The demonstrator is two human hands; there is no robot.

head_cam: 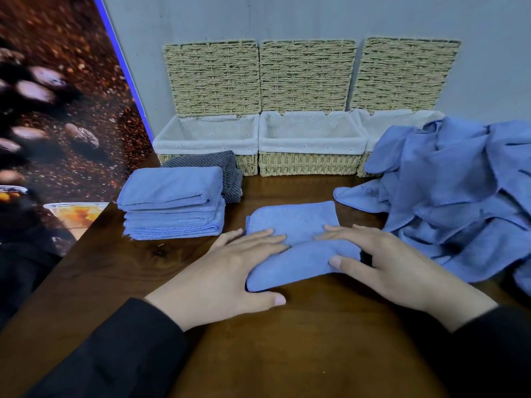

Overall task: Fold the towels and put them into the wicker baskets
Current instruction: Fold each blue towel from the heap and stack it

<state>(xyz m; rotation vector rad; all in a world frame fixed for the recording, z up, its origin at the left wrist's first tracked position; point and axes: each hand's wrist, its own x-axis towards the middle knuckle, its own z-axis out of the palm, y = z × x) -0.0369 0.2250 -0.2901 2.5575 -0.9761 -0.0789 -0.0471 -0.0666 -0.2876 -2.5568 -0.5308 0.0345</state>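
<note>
Left hand (230, 268): flat, palm down, fingers spread and straight, pressing the left end of the blue towel (296, 245); thumb lies on the bench (287, 340).
Right hand (382, 259): palm down on the towel's right end, fingers extended over the fold, thumb tucked against the near flap.
Blue towel: part-folded, near edge turned over, centre of bench between both hands.
Folded stack (172, 205): blue towels, left of the hands; a grey towel (227, 173) behind it.
Unfolded heap (454, 196): blue towels, right side, overlapping the right basket (382, 124).
Left basket (207, 139) and middle basket (310, 139): wicker, white cloth liners, lids raised against the wall, no towels visible inside. Right basket's contents partly hidden.
</note>
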